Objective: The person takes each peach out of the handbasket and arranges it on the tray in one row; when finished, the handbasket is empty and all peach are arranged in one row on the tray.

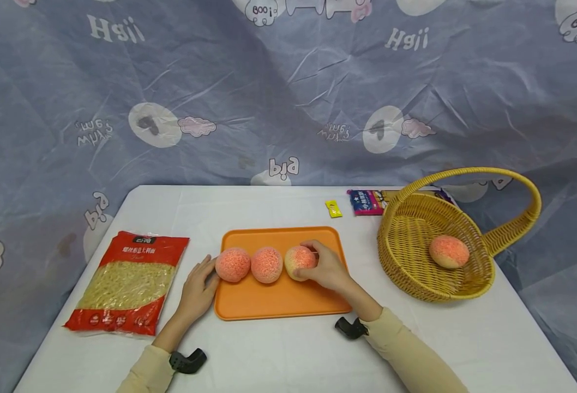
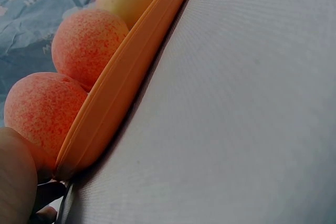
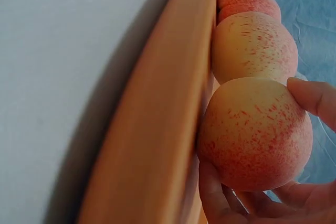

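Observation:
Three peaches lie in a row on an orange tray (image 1: 278,303). My right hand (image 1: 331,268) grips the right peach (image 3: 257,140) between thumb and fingers, at the tray's right half. Beside it is the middle peach (image 1: 266,266), pink with red speckles. At the row's other end sits the left peach (image 2: 44,111). My left hand (image 1: 199,289) rests at the tray's left edge, fingers relaxed and extended, right beside that peach. Part of the left hand is cut off in the left wrist view.
A yellow wicker basket (image 1: 391,267) with a tall handle holds another peach (image 1: 449,251) at the right. On the left lies a red bag of pasta (image 1: 126,284). Behind the tray are a small yellow packet (image 1: 334,208) and a blue and pink snack packet (image 1: 367,202), partly hidden by the basket.

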`<state>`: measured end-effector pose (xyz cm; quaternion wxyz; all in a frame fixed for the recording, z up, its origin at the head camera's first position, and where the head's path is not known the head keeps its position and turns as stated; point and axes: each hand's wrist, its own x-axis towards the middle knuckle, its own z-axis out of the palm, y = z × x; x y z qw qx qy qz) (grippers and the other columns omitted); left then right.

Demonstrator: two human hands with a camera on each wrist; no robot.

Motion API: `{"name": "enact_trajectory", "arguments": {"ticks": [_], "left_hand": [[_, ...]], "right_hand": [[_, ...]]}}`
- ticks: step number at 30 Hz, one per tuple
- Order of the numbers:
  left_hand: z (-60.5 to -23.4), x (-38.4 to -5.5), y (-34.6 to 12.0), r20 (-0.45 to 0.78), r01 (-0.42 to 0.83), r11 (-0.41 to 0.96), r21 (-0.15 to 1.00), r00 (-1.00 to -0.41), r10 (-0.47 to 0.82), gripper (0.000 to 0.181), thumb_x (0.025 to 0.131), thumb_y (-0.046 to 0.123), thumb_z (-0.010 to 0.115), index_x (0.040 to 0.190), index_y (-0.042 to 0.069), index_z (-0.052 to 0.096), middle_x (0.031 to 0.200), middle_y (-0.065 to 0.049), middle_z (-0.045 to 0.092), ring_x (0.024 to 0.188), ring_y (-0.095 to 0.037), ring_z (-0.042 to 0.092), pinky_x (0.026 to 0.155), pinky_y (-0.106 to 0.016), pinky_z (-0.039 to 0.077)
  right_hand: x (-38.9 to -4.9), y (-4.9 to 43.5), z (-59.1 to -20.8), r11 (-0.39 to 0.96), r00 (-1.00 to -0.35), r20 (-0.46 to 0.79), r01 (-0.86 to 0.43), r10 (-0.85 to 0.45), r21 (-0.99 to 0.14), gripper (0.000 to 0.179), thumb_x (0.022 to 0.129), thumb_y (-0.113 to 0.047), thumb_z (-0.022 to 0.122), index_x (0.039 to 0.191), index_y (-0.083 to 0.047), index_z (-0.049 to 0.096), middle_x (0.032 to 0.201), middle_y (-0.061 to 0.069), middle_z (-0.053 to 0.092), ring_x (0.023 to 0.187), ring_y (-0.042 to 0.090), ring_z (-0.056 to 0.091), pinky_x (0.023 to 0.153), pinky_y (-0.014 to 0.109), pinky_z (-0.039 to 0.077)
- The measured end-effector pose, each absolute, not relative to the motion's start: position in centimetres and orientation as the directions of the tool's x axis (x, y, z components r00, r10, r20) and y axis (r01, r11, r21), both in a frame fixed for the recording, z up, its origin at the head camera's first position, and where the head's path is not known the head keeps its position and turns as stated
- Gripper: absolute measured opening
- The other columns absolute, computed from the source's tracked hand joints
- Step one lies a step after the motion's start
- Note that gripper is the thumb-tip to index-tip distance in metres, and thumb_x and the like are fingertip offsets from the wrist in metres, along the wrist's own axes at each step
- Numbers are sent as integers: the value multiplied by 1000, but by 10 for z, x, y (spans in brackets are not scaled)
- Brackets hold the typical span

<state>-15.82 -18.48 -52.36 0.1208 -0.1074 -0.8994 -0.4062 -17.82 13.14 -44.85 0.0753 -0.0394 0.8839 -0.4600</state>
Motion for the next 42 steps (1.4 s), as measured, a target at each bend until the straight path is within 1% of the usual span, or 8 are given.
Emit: {"name": "enact_trajectory", "arguments": {"ticks": [12,18,27,30,32,35,38,42], "left_hand": [[-524,-158,-184,341,319,640,699,-935,94,41,91,1,59,132,-5,57,136,-23,57,137,-43,42,117,-58,25],[-523,-157,-181,337,315,642,699,-937,93,41,91,1,58,132,-5,57,136,-23,57,137,-43,42,117,-58,26],[-521,-156,-182,314,296,638,711,-945,89,42,92,1,57,134,-5,56,138,-24,55,138,-43,40,118,-58,24],[-522,-156,-183,312,292,638,712,-946,85,42,93,2,56,134,-4,55,138,-24,55,139,-43,40,118,-58,23],[-523,-156,-183,311,289,642,711,-947,81,41,93,2,56,134,-4,56,139,-24,55,139,-43,40,118,-58,23],[-523,-156,-183,310,285,643,711,-948,77,41,93,3,57,134,-4,55,139,-24,55,139,-42,40,118,-58,23],[-523,-156,-183,308,284,641,713,-948,77,41,94,3,57,134,-4,55,139,-24,54,139,-42,39,118,-58,23],[-522,-156,-182,305,283,636,718,-949,79,42,93,2,57,134,-4,55,139,-24,54,139,-42,39,118,-58,23]], "right_hand": [[-178,131,-448,585,-982,-77,-40,-174,-810,73,72,-20,87,135,-11,52,132,8,59,114,24,57,103,46,49],[-170,146,-438,556,-975,-106,-21,-195,-831,83,74,-26,86,143,-9,45,144,14,49,127,32,52,106,50,47],[-143,197,-400,478,-976,85,-172,-198,-862,73,79,-16,82,141,-4,44,144,19,47,128,39,51,100,53,51],[-132,220,-386,470,-975,163,-215,-150,-856,69,81,-11,79,140,-1,45,143,19,48,127,37,52,97,40,55],[-126,237,-376,503,-974,207,-225,-92,-834,67,82,-11,78,139,0,45,141,19,50,124,26,55,94,25,56],[-120,263,-365,562,-966,260,-209,12,-801,67,83,-13,78,140,-1,45,139,19,51,117,2,54,87,6,50],[-119,291,-360,598,-950,294,-174,107,-782,67,84,-14,77,142,-2,44,138,13,51,111,-11,50,84,1,47],[-121,324,-360,609,-927,305,-113,220,-785,69,85,-15,76,145,-6,43,132,0,51,106,-9,51,82,0,46]]}}
